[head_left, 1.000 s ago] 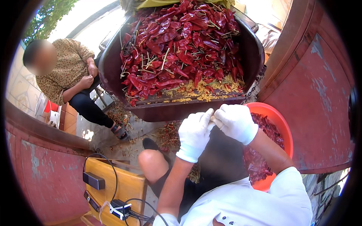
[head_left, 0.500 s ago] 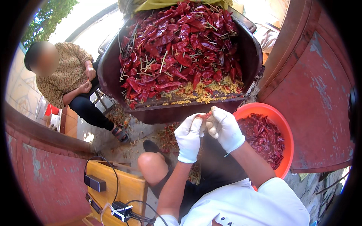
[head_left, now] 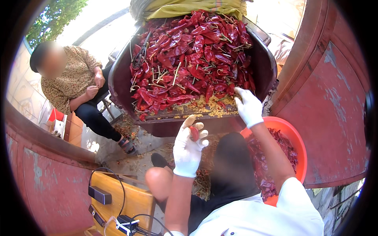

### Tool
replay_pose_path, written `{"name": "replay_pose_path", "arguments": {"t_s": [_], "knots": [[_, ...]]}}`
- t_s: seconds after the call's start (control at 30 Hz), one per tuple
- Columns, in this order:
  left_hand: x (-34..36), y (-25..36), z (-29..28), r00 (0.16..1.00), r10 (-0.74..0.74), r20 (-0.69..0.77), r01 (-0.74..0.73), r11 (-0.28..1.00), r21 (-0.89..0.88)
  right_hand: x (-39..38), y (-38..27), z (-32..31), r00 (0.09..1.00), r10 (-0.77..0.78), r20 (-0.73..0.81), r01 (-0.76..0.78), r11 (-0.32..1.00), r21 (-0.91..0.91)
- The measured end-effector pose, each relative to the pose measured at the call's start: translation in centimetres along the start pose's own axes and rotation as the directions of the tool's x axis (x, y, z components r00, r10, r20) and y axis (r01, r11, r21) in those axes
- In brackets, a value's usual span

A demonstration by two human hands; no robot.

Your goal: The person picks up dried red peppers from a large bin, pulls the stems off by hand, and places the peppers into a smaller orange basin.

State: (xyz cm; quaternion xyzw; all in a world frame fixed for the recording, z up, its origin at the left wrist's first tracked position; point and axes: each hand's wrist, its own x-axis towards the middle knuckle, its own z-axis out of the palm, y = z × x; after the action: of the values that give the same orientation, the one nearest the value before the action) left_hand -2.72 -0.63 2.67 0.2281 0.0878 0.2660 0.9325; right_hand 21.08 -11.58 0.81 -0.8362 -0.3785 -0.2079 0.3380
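Head view: holds a red pepper [head_left: 194, 133] in the left hand [head_left: 187, 147], in front of the cart [head_left: 173, 128], with gloved fingers curled loosely about it. Extends the right hand [head_left: 249, 108], also gloved, over the cart's front edge, with fingers parted. Reaches to the near right side of the heap [head_left: 189, 59] of red peppers in the cart, just beside the yellow seeds [head_left: 214, 107]; cannot quite tell, from this angle, whether touching any of the heap. Has an orange tub [head_left: 302, 157] of dark red pods [head_left: 284, 147] below and beside the right forearm. Has a wooden stool [head_left: 136, 192] near the left forearm, with cables [head_left: 123, 188] on it. Sits near another person [head_left: 67, 74] in a patterned top, left of the cart, with hands close together.
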Motion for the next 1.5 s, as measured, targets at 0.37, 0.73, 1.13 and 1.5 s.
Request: {"name": "replay_pose_path", "arguments": {"t_s": [0.37,0.73,1.13,1.5], "knots": [[0.7,-0.9,-0.7,0.997,-0.015,-0.079,0.030,0.979,0.202,3.7,2.7,2.7,0.996,-0.076,0.036,0.081,0.985,-0.155],[0.7,-2.2,1.3,0.964,0.266,-0.008,-0.146,0.552,0.821,-4.5,-6.8,-3.9,0.683,0.375,0.627,-0.697,0.078,0.713],[0.0,-2.6,1.1,0.837,0.327,0.439,-0.436,-0.088,0.896,-7.6,-9.9,-6.1,0.711,0.244,0.660,-0.703,0.205,0.681],[-0.2,-2.9,0.9,0.765,0.223,0.605,-0.432,-0.520,0.737,-7.9,-9.4,-6.3,0.973,-0.051,0.227,-0.018,0.957,0.291]]}}
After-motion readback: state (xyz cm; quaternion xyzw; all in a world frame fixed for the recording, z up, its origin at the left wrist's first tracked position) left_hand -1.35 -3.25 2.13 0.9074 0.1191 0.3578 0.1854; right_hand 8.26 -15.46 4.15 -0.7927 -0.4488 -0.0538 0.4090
